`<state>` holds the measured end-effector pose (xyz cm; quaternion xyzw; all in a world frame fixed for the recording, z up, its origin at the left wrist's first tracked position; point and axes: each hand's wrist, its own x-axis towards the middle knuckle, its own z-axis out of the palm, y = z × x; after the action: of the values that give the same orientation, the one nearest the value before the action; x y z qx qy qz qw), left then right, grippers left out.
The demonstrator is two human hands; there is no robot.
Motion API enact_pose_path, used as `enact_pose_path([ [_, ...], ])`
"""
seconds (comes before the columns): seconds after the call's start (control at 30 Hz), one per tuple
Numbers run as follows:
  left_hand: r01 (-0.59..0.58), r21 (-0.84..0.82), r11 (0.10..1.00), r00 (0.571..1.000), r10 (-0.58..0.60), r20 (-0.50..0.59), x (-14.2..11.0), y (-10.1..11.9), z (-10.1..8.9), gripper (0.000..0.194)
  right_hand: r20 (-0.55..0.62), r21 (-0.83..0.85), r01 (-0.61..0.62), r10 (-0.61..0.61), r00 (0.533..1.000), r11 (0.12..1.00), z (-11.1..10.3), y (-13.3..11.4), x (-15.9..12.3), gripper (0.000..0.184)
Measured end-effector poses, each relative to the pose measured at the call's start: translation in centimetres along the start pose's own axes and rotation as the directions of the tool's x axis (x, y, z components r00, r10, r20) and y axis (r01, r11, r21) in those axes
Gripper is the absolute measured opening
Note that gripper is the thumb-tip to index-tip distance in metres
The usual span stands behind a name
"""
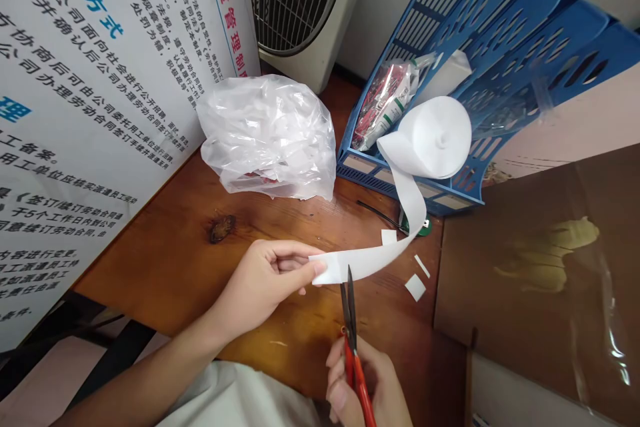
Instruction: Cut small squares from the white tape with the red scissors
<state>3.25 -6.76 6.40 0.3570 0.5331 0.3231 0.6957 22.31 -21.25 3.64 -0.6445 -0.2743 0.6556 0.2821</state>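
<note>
My left hand (273, 283) pinches the free end of a white strip (373, 260) between thumb and fingers. From there the strip curves up to its white roll (435, 137), which rests in the front of a blue file rack (360, 170). My right hand (367, 383) grips red-handled scissors (353, 333). Their dark blades are slightly apart, with the tips at the strip's lower edge, just right of my left fingers. Small white cut pieces (415, 287) lie on the wooden table to the right.
A crumpled clear plastic bag (270, 137) with white pieces sits at the back. Behind it stands a fan (300, 7). A printed board (100, 80) leans at left; a brown cardboard box (530, 280) stands at right. A small green item (424, 227) lies by the rack.
</note>
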Motion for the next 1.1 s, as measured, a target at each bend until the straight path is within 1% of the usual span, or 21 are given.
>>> enact_pose_path([
  [0.07,0.001,-0.001,1.000,1.000,-0.001,-0.003,-0.2,0.1,0.0,0.022,0.159,-0.015,-0.009,0.011,0.987,1.000,-0.6,-0.3,0.8,0.052],
  [0.1,0.002,-0.002,1.000,1.000,-0.002,-0.005,-0.3,0.1,0.1,0.022,0.204,-0.015,-0.008,0.011,0.979,1.000,-0.9,-0.4,1.1,0.052],
  [0.2,-0.001,0.002,1.000,1.000,0.001,-0.010,-0.5,0.0,0.0,0.021,0.263,0.002,-0.010,0.009,0.965,1.000,-1.3,-0.3,1.5,0.054],
  [0.4,-0.005,0.026,1.000,1.000,0.005,-0.012,-0.6,0.4,0.0,0.021,0.283,0.027,-0.020,0.012,0.959,0.999,-1.3,0.0,1.4,0.055],
  [0.5,-0.001,0.045,0.999,1.000,0.001,-0.011,-0.6,0.5,0.0,0.022,0.299,0.035,-0.019,0.008,0.954,0.999,-1.3,-0.1,1.5,0.054],
  [0.57,-0.002,0.062,0.998,1.000,0.002,-0.007,-0.5,0.5,0.0,0.021,0.308,0.040,-0.040,0.025,0.951,0.998,-1.2,-0.4,1.5,0.053],
  [0.67,-0.003,0.094,0.996,1.000,0.003,0.002,-0.5,0.3,-0.1,0.021,0.283,0.031,-0.096,0.083,0.956,0.995,-0.8,-1.1,1.5,0.053],
  [0.83,0.007,0.105,0.994,1.000,-0.008,0.006,-0.5,0.0,-0.4,0.020,0.200,0.018,-0.202,0.194,0.960,0.979,0.1,-1.9,1.1,0.057],
  [0.93,0.002,0.110,0.994,1.000,-0.003,0.014,-0.4,-0.1,-0.5,0.019,0.191,0.012,-0.217,0.211,0.959,0.976,0.3,-2.0,1.1,0.060],
  [1.1,0.009,0.089,0.996,1.000,-0.011,0.026,-0.2,-0.1,-0.5,0.017,0.173,-0.048,-0.228,0.233,0.957,0.972,0.3,-2.0,1.3,0.064],
])
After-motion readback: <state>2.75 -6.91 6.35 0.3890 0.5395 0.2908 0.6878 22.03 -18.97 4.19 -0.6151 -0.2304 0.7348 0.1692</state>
